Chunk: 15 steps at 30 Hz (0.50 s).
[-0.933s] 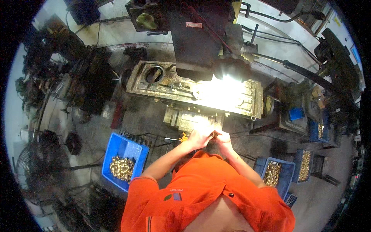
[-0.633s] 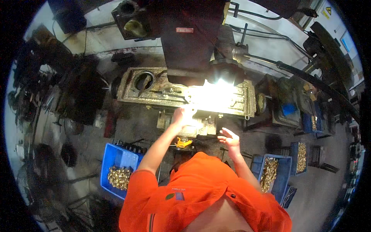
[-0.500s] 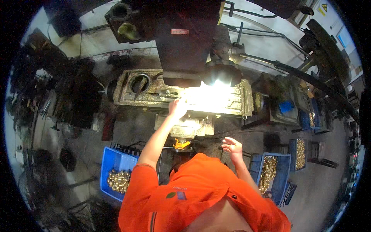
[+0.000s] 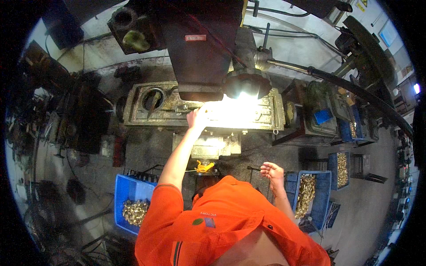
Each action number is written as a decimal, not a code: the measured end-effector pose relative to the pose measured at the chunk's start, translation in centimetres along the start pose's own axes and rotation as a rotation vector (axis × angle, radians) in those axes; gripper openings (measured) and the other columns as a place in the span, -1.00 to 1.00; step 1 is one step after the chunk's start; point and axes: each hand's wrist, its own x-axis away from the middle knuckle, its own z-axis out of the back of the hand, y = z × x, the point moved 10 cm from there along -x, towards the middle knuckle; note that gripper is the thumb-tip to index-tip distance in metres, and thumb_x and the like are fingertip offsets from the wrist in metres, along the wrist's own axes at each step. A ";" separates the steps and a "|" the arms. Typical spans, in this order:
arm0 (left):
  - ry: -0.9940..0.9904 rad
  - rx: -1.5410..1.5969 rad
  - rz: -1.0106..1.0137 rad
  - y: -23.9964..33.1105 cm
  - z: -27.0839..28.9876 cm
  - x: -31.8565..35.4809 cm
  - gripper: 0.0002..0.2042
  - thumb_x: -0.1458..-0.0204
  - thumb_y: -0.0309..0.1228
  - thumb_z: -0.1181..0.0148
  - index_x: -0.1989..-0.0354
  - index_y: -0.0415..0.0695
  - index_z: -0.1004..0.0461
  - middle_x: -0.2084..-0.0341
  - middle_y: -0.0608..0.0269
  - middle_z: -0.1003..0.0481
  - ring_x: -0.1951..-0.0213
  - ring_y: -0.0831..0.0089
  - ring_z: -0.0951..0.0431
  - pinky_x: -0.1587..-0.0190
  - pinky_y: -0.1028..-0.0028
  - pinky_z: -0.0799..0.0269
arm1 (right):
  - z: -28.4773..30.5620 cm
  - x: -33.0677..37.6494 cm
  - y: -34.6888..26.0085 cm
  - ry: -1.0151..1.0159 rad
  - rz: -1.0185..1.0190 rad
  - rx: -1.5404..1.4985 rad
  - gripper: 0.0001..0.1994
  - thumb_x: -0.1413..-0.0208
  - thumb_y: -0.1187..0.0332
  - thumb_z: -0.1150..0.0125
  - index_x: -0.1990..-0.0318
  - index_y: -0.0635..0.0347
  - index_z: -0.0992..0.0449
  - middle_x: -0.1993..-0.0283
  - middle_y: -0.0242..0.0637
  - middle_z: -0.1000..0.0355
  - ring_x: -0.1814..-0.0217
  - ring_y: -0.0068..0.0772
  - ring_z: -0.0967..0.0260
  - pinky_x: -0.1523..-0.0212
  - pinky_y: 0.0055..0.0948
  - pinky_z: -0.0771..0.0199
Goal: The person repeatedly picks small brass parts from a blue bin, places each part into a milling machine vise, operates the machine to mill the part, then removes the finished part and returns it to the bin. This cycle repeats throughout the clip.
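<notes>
My left hand [image 4: 196,119] reaches forward onto the machine table [image 4: 270,116], at the edge of a very bright patch under the lamp [image 4: 246,83]. Glare hides its fingers, so I cannot tell if it holds anything. My right hand [image 4: 272,170] hangs lower right, apart from the machine, fingers loosely curled with nothing in them. It is just left of a blue bin [image 4: 323,197] of brass parts [image 4: 305,195]. Both sleeves are orange.
The dark machine head [image 4: 199,48] stands over the table. A second blue bin [image 4: 128,190] with brass parts [image 4: 134,212] sits at lower left. A yellow object [image 4: 205,167] lies at the machine's front. Another parts bin [image 4: 341,168] and more machines stand at the right.
Both hands were together at the machine's front. The left hand has since stretched up onto the lit table, and the right hand has dropped back to the right.
</notes>
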 end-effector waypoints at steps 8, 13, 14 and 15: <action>0.017 0.061 0.153 -1.9 0.2 2.0 -0.68 0.16 -0.04 -0.16 0.42 -0.05 -0.48 0.59 0.12 -0.49 0.46 0.18 -0.52 0.43 0.25 -0.36 | -5.7 7.4 -23.8 -0.038 0.566 0.644 -0.44 0.46 0.76 0.27 0.18 0.29 -0.45 0.24 -0.29 -0.45 0.24 -0.46 -0.40 0.19 -0.58 -0.38; -0.029 -0.040 0.180 -3.9 -0.8 1.5 -0.57 0.20 0.06 -0.15 0.59 -0.14 -0.49 0.64 0.08 -0.48 0.50 0.14 -0.51 0.47 0.23 -0.36 | -14.1 25.4 -39.7 0.308 1.748 1.706 -0.44 0.14 0.06 -0.05 0.13 0.44 -0.41 0.19 0.05 -0.41 0.14 0.02 -0.38 0.09 -0.08 -0.32; -0.027 -0.052 0.196 -4.3 -1.1 1.3 -0.56 0.20 0.06 -0.15 0.58 -0.14 -0.50 0.64 0.06 -0.48 0.51 0.13 -0.51 0.48 0.23 -0.36 | -15.2 27.8 -41.8 0.383 1.836 1.896 -0.49 0.19 0.21 -0.07 0.10 0.46 -0.38 0.19 0.09 -0.41 0.13 0.05 -0.37 0.09 -0.03 -0.32; -0.034 -0.056 0.199 -4.2 -1.5 0.9 -0.56 0.20 0.06 -0.14 0.57 -0.15 -0.50 0.64 0.05 -0.48 0.51 0.12 -0.52 0.49 0.22 -0.37 | -15.5 28.7 -43.3 0.533 1.786 2.065 -0.50 0.20 0.23 -0.04 0.08 0.40 -0.38 0.19 0.04 -0.41 0.14 0.00 -0.37 0.04 -0.02 -0.25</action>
